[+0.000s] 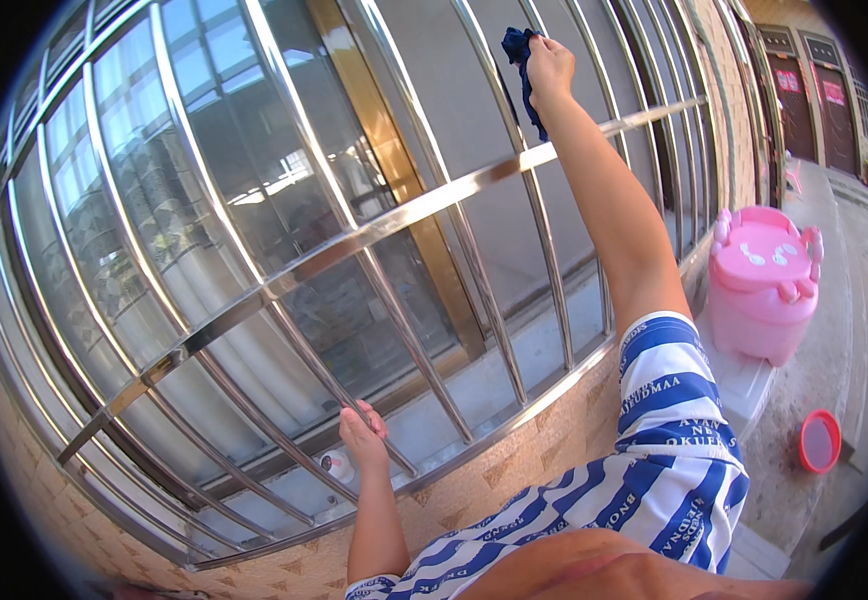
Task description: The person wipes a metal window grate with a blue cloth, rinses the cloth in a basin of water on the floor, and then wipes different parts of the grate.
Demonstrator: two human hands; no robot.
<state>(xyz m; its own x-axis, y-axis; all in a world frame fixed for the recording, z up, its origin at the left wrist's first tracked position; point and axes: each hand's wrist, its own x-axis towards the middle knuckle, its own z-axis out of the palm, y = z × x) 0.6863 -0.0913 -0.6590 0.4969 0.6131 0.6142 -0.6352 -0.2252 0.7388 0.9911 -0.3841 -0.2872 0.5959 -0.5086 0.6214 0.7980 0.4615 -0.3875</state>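
My right hand (551, 69) is raised high against the window's stainless steel bars, closed on a dark blue cloth (525, 52) that hangs down beside the wrist. Lower and to the left, my left hand (364, 431) grips a vertical steel bar (321, 375) near its bottom end. A flat horizontal rail (404, 214) crosses the bars between the two hands. Behind the grille is a sliding glass window (254, 187) with a gold-coloured metal frame (396, 180) and patterned curtains inside. A small white object (336, 465) lies on the sill just left of my left hand.
A pink plastic stool-like tub with a lid (764, 300) stands on the concrete ledge at the right. Below it is a red basin (820, 442) holding liquid. Tiled wall (494, 465) runs under the grille. Brown doors (786, 105) are at the far right.
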